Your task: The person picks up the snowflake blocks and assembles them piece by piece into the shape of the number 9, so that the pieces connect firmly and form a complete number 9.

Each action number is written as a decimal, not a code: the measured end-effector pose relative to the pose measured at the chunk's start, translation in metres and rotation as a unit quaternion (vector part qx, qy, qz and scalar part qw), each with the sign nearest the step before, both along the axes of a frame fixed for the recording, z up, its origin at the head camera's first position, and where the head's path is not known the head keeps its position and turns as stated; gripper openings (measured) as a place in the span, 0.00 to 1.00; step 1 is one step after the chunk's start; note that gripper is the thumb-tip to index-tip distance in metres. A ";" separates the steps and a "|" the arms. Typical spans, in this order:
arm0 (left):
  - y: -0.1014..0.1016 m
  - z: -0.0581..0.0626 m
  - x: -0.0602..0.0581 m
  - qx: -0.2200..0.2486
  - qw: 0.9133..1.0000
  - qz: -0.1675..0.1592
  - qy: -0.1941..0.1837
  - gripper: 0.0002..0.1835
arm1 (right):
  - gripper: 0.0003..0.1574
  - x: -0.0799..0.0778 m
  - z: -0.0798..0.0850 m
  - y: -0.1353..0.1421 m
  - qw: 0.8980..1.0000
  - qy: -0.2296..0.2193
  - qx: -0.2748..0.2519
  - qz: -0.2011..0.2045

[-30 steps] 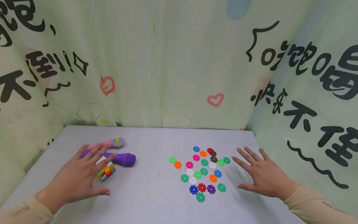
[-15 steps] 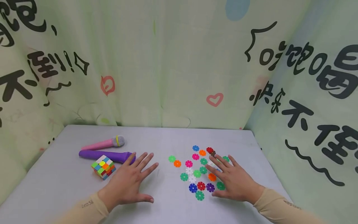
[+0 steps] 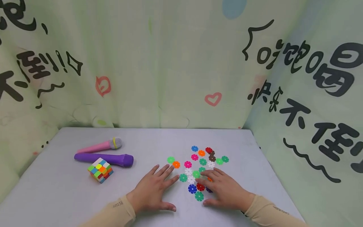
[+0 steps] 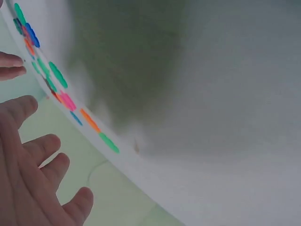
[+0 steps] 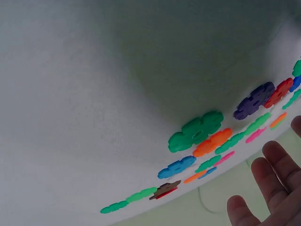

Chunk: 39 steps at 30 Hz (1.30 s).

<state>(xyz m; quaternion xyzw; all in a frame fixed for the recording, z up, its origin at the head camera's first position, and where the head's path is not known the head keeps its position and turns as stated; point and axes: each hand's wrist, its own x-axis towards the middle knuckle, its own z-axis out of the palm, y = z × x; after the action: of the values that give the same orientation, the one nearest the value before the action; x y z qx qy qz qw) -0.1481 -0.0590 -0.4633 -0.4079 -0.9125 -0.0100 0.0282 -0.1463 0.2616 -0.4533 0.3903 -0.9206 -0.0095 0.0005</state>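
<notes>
Colourful notched plastic discs (image 3: 196, 174) lie flat in a loose cluster right of the table's middle. My left hand (image 3: 153, 190), fingers spread, is just left of the cluster, its fingertips close to a green disc (image 3: 183, 177) and an orange disc (image 3: 176, 165). Over the cluster's lower right side hovers my right hand (image 3: 227, 190), fingers extended, hiding some discs in the head view. Beneath it the right wrist view shows a green disc (image 5: 196, 132) and a purple disc (image 5: 254, 100) apart from the fingers (image 5: 273, 169). Neither hand holds anything.
At the table's left lie a pink microphone (image 3: 97, 146) and a purple microphone (image 3: 106, 159), with a puzzle cube (image 3: 100, 170) in front of them. A printed curtain (image 3: 158, 69) hangs behind the white table (image 3: 56, 195) and along its sides.
Both hands have moved inward: the left hand rightward from above the cube and microphones, the right hand leftward from beside the discs to over them. The discs stay in place.
</notes>
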 end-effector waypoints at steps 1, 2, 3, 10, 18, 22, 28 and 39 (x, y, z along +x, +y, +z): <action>0.004 -0.001 -0.002 -0.003 1.000 -0.002 -0.006 0.53 | 0.46 0.000 0.000 -0.001 1.000 -0.005 -0.007 0.001; 0.007 -0.001 -0.003 -0.004 1.000 -0.005 -0.010 0.52 | 0.44 0.001 0.000 -0.002 1.000 -0.013 -0.014 0.000; 0.011 -0.001 -0.005 -0.004 1.000 -0.008 -0.016 0.51 | 0.43 0.001 0.000 -0.002 1.000 -0.019 -0.018 -0.001; 0.031 0.003 -0.009 0.001 0.998 -0.013 -0.056 0.36 | 0.29 0.002 -0.005 -0.005 0.998 -0.047 -0.047 0.003; 0.056 0.000 -0.014 0.011 0.995 -0.006 -0.097 0.28 | 0.24 0.004 -0.006 -0.009 0.997 -0.056 -0.056 0.001; 0.063 -0.004 -0.014 0.012 0.994 -0.005 -0.110 0.26 | 0.23 0.005 -0.008 -0.008 0.997 -0.056 -0.060 0.004; 0.063 -0.006 -0.015 0.029 0.992 -0.002 -0.124 0.23 | 0.22 0.005 -0.010 -0.007 0.996 -0.058 -0.074 0.005; 0.063 -0.006 -0.020 0.069 0.980 0.040 -0.181 0.19 | 0.20 0.004 -0.006 -0.012 0.992 -0.101 -0.076 -0.014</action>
<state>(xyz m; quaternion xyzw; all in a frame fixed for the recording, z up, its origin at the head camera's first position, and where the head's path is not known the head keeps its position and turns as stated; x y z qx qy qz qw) -0.1677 0.0036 -0.4691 -0.3592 -0.9154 -0.1456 -0.1086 -0.1418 0.2497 -0.4594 0.3755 -0.9192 0.1001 -0.0629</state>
